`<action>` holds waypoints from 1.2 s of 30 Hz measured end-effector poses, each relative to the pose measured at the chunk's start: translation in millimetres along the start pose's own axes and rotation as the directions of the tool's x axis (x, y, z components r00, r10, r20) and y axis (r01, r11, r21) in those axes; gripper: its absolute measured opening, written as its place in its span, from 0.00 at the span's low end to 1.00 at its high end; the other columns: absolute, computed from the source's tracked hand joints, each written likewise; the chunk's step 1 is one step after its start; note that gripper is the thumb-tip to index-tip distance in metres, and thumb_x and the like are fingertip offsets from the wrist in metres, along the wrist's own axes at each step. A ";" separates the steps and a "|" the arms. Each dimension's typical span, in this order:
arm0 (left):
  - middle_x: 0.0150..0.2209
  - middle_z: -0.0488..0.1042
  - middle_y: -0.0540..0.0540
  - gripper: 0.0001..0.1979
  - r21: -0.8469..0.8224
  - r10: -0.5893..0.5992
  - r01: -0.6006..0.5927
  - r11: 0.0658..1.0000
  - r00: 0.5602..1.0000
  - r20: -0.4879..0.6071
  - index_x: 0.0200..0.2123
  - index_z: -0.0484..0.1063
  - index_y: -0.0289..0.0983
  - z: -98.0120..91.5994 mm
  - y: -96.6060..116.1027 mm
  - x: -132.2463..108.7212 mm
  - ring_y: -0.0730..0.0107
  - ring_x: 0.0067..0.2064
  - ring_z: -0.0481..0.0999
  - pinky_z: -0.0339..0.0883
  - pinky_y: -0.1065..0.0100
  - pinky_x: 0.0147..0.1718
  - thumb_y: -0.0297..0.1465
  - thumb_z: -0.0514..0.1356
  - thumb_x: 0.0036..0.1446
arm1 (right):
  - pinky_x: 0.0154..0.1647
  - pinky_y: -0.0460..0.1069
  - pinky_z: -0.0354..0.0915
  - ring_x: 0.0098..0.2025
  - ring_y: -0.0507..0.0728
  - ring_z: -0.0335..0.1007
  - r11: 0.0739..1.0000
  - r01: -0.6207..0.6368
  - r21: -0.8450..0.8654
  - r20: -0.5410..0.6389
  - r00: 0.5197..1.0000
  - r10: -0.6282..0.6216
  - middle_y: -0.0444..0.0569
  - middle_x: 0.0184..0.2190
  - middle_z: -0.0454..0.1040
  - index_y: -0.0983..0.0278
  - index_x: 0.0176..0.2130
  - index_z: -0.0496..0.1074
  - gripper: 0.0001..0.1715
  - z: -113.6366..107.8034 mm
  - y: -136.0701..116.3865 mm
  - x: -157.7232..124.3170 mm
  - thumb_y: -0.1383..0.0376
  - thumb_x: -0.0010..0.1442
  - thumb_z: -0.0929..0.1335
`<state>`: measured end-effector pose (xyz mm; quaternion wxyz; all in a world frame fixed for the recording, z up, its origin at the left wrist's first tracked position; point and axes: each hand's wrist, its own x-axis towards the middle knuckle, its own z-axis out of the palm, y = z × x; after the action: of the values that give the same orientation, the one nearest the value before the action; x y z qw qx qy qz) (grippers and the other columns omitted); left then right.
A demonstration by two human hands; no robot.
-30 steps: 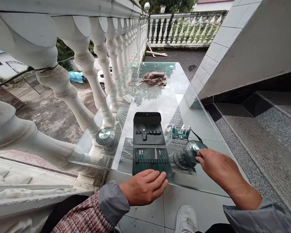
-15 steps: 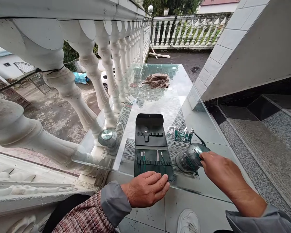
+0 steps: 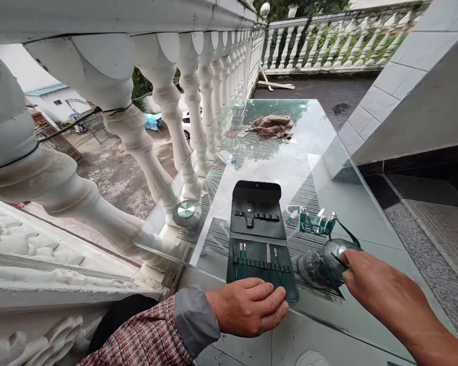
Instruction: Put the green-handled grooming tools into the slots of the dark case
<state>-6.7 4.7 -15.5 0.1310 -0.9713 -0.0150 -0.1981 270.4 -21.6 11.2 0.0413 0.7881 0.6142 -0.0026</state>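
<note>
An unfolded dark green tool case [image 3: 258, 231] lies on the glass table. Several slim metal tools [image 3: 269, 251] stand in the elastic loops of its lower half; the loops of the upper half hold none. Across the case's near edge rests my left hand [image 3: 252, 307], fingers laid out flat. My right hand [image 3: 381, 290] is to the right of the case, thumb and forefinger pinched together above some thin green tools [image 3: 330, 277] on the glass. What is between those fingertips is hidden. Beyond it sit green-handled nail clippers and small scissors [image 3: 316, 222] in a cluster.
Round metal-topped supports [image 3: 187, 211] carry the glass table top [image 3: 229, 203]. A crumpled brown cloth [image 3: 272, 127] lies at the far end. White balusters [image 3: 156, 96] line the left side; stone steps [image 3: 416, 239] are on the right.
The view has shifted, so everything sits further right in the picture. Both hands keep about the same places relative to the case and the tools.
</note>
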 end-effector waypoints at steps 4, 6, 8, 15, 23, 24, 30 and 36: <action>0.54 0.67 0.38 0.15 0.003 0.009 -0.009 1.000 1.000 0.025 0.50 0.68 0.32 1.1 0.5 -1.7 0.67 0.48 0.71 0.68 0.67 0.47 0.32 0.51 0.64 | 0.16 0.47 0.47 0.19 0.56 0.62 0.992 -0.088 0.091 0.023 0.996 0.086 0.49 0.25 0.72 0.59 0.24 0.65 0.06 -2.0 -1.6 3.4 0.66 0.50 0.60; 0.53 0.67 0.38 0.15 0.007 0.005 -0.005 1.000 1.000 0.010 0.49 0.68 0.32 1.5 0.4 -1.8 0.67 0.48 0.71 0.68 0.67 0.47 0.32 0.51 0.64 | 0.16 0.47 0.46 0.18 0.55 0.61 0.991 -0.090 0.102 0.001 0.996 0.090 0.49 0.23 0.71 0.59 0.24 0.65 0.07 -3.1 -2.7 4.1 0.64 0.51 0.60; 0.53 0.68 0.38 0.15 0.007 0.000 0.000 1.000 1.000 -0.013 0.49 0.69 0.32 1.6 0.0 -1.3 0.67 0.47 0.71 0.67 0.67 0.48 0.32 0.50 0.64 | 0.16 0.47 0.46 0.18 0.54 0.60 0.993 -0.080 0.088 -0.007 0.997 0.081 0.49 0.22 0.71 0.59 0.24 0.64 0.08 -4.5 -3.4 4.2 0.63 0.52 0.60; 0.50 0.71 0.40 0.14 -0.015 -0.005 0.004 1.000 0.997 -0.075 0.47 0.70 0.31 1.0 -1.8 1.0 0.66 0.46 0.71 0.68 0.66 0.47 0.29 0.51 0.62 | 0.20 0.48 0.51 0.22 0.55 0.61 0.973 -0.157 0.168 0.042 0.988 0.152 0.47 0.24 0.71 0.59 0.26 0.64 0.09 -15.5 -1.7 6.8 0.62 0.54 0.58; 0.50 0.71 0.38 0.14 -0.036 0.008 -0.011 0.999 0.998 -0.069 0.47 0.70 0.30 -0.1 -3.9 3.0 0.65 0.47 0.72 0.68 0.65 0.47 0.28 0.52 0.62 | 0.24 0.46 0.62 0.23 0.50 0.61 0.277 -0.209 0.938 0.229 0.972 -0.041 0.41 0.23 0.66 0.62 0.28 0.63 0.12 -17.1 -16.1 15.3 0.56 0.52 0.64; 0.50 0.71 0.38 0.13 -0.038 0.005 -0.008 0.999 0.997 -0.073 0.47 0.70 0.30 -0.3 -3.9 3.3 0.65 0.47 0.72 0.68 0.65 0.47 0.28 0.52 0.61 | 0.24 0.46 0.62 0.23 0.49 0.61 0.171 -0.226 0.959 0.239 0.969 -0.062 0.42 0.24 0.67 0.62 0.29 0.62 0.13 -18.0 -21.3 16.3 0.56 0.51 0.66; 0.50 0.71 0.38 0.14 -0.021 0.010 -0.011 1.000 0.999 -0.052 0.48 0.70 0.30 -0.8 -3.7 2.8 0.64 0.47 0.71 0.68 0.64 0.47 0.28 0.52 0.62 | 0.19 0.46 0.62 0.20 0.48 0.60 -0.058 -0.242 0.969 0.238 0.969 -0.066 0.40 0.24 0.67 0.64 0.45 0.62 0.29 -23.7 -56.6 21.1 0.57 0.45 0.71; 0.51 0.70 0.38 0.15 -0.018 0.014 -0.015 1.000 0.999 -0.049 0.48 0.70 0.30 -0.2 -3.9 0.9 0.64 0.48 0.71 0.68 0.64 0.47 0.28 0.51 0.62 | 0.18 0.47 0.65 0.19 0.49 0.62 0.007 -0.153 0.988 0.153 0.986 -0.059 0.37 0.22 0.65 0.62 0.54 0.56 0.37 -21.9 -78.2 26.5 0.58 0.47 0.68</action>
<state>-6.3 8.4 -14.0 0.1240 -0.9674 -0.0030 -0.2210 200.2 24.5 26.7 -0.4791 0.6054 0.4023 -0.4920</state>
